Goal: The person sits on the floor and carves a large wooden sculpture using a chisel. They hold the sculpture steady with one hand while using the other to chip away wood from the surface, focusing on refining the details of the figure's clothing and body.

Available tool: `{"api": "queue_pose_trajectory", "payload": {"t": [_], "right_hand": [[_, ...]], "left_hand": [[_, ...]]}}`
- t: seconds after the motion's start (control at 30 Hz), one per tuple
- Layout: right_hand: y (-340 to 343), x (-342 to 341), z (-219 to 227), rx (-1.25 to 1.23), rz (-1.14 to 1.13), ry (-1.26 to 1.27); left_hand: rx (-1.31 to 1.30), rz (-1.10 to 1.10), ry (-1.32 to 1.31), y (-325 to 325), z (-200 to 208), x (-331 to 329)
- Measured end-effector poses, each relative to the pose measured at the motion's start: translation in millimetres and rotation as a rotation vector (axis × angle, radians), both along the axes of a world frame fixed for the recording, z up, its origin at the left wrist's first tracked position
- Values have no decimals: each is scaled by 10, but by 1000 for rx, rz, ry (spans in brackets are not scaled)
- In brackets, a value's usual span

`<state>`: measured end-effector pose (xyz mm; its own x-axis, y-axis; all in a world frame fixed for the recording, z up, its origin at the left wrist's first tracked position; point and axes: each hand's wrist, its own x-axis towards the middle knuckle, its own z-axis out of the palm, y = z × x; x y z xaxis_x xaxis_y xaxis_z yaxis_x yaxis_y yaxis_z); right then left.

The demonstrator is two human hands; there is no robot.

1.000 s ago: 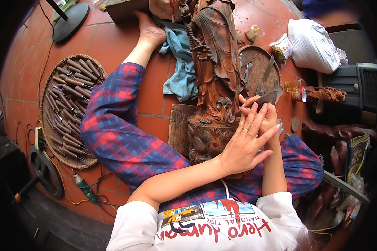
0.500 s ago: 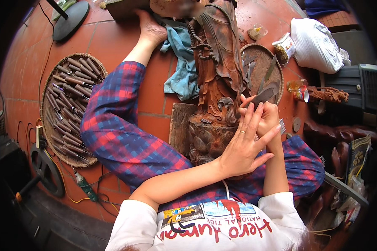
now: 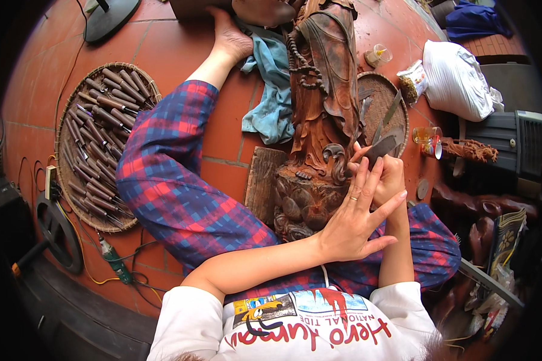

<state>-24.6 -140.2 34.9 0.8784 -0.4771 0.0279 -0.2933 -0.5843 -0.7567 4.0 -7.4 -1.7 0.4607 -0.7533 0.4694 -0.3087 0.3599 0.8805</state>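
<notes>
My right hand (image 3: 390,182) is closed around a dark flat piece (image 3: 382,147), which juts out above the knuckles; its exact kind is unclear. Across that hand lies my left hand (image 3: 354,224), ringed, with fingers stretched and thumb apart. Two of its fingertips rest at the dark piece's lower edge. Just left of both hands stands a carved wooden statue (image 3: 324,78) of a robed figure with beads. Its carved base (image 3: 301,195) sits between my legs. Beyond the hands, a round woven tray (image 3: 397,129) holds several blades, partly hidden by the statue.
At left, a woven basket (image 3: 63,129) holds many wooden-handled carving tools (image 3: 96,144). A green power tool (image 3: 115,259) lies below it among cords. A teal cloth (image 3: 270,114), a wood block (image 3: 260,186), a glass (image 3: 426,136) and a white sack (image 3: 457,81) surround the statue.
The whole view has shifted a little, so the statue appears farther right and lower. Both hands keep nearly the same pose, the right still gripping the dark flat piece.
</notes>
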Motion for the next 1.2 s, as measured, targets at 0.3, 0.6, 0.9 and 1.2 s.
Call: {"api": "queue_pose_trajectory", "payload": {"t": [0.3, 0.6, 0.9, 1.2], "right_hand": [[71, 75, 38, -79, -75, 76], [55, 87, -24, -157, -75, 38], [115, 110, 0, -145, -91, 47], [94, 71, -22, -107, -91, 53]], "left_hand": [[-68, 23, 61, -47, -66, 2], [-97, 58, 49, -105, -91, 57], [-92, 42, 48, -67, -102, 75], [-80, 35, 44, -23, -74, 64]]}}
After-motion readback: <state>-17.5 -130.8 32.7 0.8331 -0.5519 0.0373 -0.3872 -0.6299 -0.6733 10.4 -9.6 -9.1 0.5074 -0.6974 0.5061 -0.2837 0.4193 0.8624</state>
